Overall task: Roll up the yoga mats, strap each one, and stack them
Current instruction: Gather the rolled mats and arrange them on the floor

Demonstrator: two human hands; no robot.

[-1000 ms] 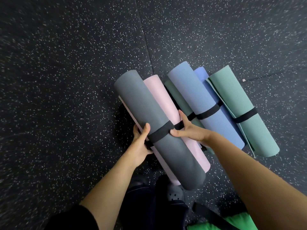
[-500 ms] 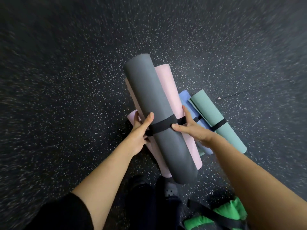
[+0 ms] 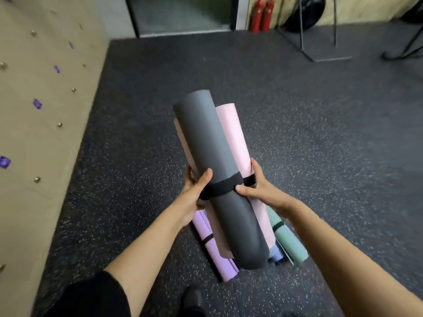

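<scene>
I carry two rolled mats off the floor: a dark grey mat (image 3: 210,147) on top and a pink mat (image 3: 235,138) beside and under it. Each has a black strap (image 3: 224,185) round its middle. My left hand (image 3: 194,191) grips the bundle from the left at the strap, thumb over the grey mat. My right hand (image 3: 258,188) grips it from the right, thumb on the strap. Below on the floor lie a lilac rolled mat (image 3: 215,250), a blue rolled mat (image 3: 275,255) and a green rolled mat (image 3: 288,241), partly hidden by the carried bundle.
A beige climbing wall (image 3: 34,133) with purple holds runs along the left. Dark speckled rubber floor (image 3: 320,145) stretches ahead. At the back are a doorway (image 3: 183,14), two red extinguishers (image 3: 263,14) and a metal rack base (image 3: 327,56). My shoe (image 3: 193,300) is at the bottom.
The grey and pink mats have risen off the pile in both hands. My view has lifted from the floor to the room ahead; the remaining mats now lie low behind the bundle.
</scene>
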